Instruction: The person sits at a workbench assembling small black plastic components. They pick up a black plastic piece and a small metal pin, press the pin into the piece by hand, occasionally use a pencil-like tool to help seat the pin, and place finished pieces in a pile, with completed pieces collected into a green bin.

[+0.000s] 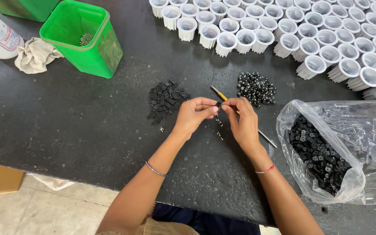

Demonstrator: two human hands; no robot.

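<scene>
Two hands meet over the dark surface (88,126), and between them sits one tiny black part (218,105). Our left hand (193,115) has its fingers closed in a pinch on that part; our right hand (241,119) pinches in from the other side, fingertips touching it, with a thin yellow-handled tool (221,95) running under the palm. To do this well, we judge it best to keep both pinches firm and work low, just above the small screws (219,129) lying under the fingers. Left of the fingers lies a loose pile of black pieces (165,100); beyond the fingers, a heap of round black beads (256,88). Right of the fingers, a clear bag (362,126) holds many more black pieces. Far left, a green bin (85,41) holds a few small metal bits. Rows of white cups (310,35) stand farther off, apparently empty.
</scene>
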